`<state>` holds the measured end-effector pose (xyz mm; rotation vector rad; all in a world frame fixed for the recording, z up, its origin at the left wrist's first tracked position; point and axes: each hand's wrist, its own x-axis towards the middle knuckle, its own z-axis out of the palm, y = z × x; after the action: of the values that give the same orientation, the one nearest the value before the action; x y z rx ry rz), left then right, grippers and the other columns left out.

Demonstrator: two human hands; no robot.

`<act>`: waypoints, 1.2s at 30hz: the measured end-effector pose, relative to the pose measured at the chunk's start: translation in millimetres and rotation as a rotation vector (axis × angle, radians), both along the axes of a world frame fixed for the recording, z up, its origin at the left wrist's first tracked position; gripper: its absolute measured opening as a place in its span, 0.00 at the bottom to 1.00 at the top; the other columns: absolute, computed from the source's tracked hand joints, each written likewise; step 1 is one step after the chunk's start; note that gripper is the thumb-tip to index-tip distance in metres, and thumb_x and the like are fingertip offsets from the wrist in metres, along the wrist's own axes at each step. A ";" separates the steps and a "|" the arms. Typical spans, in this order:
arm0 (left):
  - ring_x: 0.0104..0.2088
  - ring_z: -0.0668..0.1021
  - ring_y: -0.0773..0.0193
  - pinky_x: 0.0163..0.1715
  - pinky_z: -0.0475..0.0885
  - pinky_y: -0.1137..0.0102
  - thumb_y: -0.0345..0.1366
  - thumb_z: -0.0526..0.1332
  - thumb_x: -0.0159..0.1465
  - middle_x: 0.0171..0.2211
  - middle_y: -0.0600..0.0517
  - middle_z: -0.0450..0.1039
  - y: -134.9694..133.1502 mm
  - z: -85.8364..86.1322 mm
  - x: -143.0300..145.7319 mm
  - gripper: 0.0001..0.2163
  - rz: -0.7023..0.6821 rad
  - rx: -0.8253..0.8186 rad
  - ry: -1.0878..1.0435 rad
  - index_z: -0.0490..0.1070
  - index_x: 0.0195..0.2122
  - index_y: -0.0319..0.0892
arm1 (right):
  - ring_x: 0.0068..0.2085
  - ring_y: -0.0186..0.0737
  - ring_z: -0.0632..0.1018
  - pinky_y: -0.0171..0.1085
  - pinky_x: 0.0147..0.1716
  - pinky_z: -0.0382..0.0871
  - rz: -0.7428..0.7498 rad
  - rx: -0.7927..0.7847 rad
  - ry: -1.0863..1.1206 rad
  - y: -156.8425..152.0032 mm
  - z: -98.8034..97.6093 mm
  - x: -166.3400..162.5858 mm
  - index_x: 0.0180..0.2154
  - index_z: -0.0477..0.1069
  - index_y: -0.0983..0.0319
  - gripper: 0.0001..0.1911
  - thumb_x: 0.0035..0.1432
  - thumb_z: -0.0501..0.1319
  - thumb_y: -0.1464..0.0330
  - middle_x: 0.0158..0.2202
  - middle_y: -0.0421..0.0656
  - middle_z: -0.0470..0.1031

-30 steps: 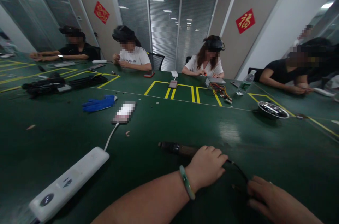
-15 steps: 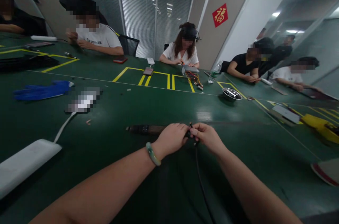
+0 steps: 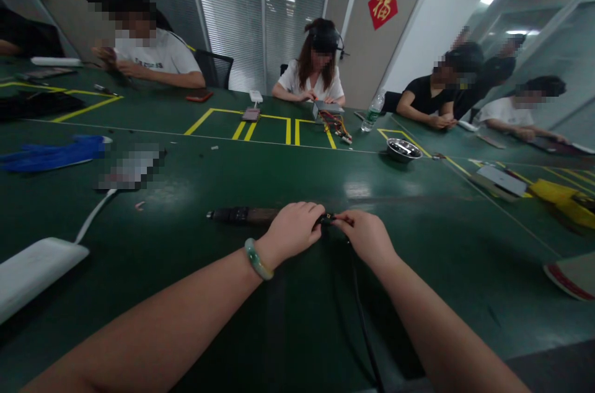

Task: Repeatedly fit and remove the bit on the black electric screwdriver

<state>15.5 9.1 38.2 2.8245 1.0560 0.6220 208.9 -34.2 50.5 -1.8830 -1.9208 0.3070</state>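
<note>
An electric screwdriver [image 3: 260,215], dark brown and black with a narrow metal tip, lies across the green table pointing left. My left hand [image 3: 297,225], with a jade-coloured bangle at the wrist, is wrapped over its rear part. My right hand [image 3: 365,232] is closed in a pinch at the tool's rear end, beside a small dark end piece [image 3: 328,218]. From under the right hand a black cable [image 3: 360,306] runs down toward the front edge. Fingers hide the cable's end, so I cannot tell whether it sits in the tool.
A white power bank [image 3: 37,272] is cabled to a phone [image 3: 132,168] on the left, near a blue glove [image 3: 56,154]. Beyond stand a metal bowl [image 3: 403,150] and a water bottle [image 3: 373,113]. A yellow object [image 3: 564,201] lies at right. Several people sit across the table.
My right hand has turned the cable's end from upright to the tool's rear, and its fingertips now meet there. The left hand still holds the screwdriver. The view has shifted slightly.
</note>
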 end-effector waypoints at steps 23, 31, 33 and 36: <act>0.37 0.76 0.63 0.35 0.68 0.69 0.38 0.57 0.66 0.39 0.54 0.73 7.1 -0.9 4.1 0.05 -0.028 0.036 0.035 0.67 0.40 0.45 | 0.32 0.36 0.75 0.34 0.32 0.62 0.176 0.224 -0.222 -3.3 -21.7 5.0 0.34 0.75 0.59 0.06 0.61 0.59 0.66 0.32 0.40 0.76; 0.38 0.76 0.63 0.36 0.68 0.68 0.38 0.55 0.67 0.39 0.54 0.73 10.9 -3.1 2.7 0.05 -0.053 0.027 0.040 0.68 0.40 0.44 | 0.34 0.36 0.76 0.34 0.34 0.64 0.164 0.241 -0.100 -5.3 -19.4 5.7 0.36 0.76 0.58 0.06 0.60 0.60 0.66 0.33 0.40 0.78; 0.37 0.75 0.63 0.35 0.67 0.68 0.38 0.55 0.67 0.39 0.54 0.73 10.5 -2.8 2.5 0.05 -0.048 0.028 0.039 0.68 0.40 0.44 | 0.33 0.36 0.75 0.34 0.33 0.64 0.162 0.241 -0.109 -6.6 -18.5 5.7 0.36 0.76 0.58 0.06 0.60 0.60 0.66 0.32 0.40 0.77; 0.36 0.75 0.63 0.35 0.67 0.68 0.38 0.55 0.68 0.38 0.53 0.73 9.8 -2.7 2.3 0.06 -0.042 0.027 0.039 0.68 0.39 0.44 | 0.31 0.36 0.74 0.34 0.32 0.63 0.161 0.245 -0.134 -7.3 -18.8 4.9 0.35 0.77 0.58 0.07 0.61 0.60 0.65 0.29 0.39 0.76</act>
<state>17.8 18.9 35.5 2.8852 0.9982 0.5834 213.8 -41.4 31.7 -1.6311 -2.0967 -0.0088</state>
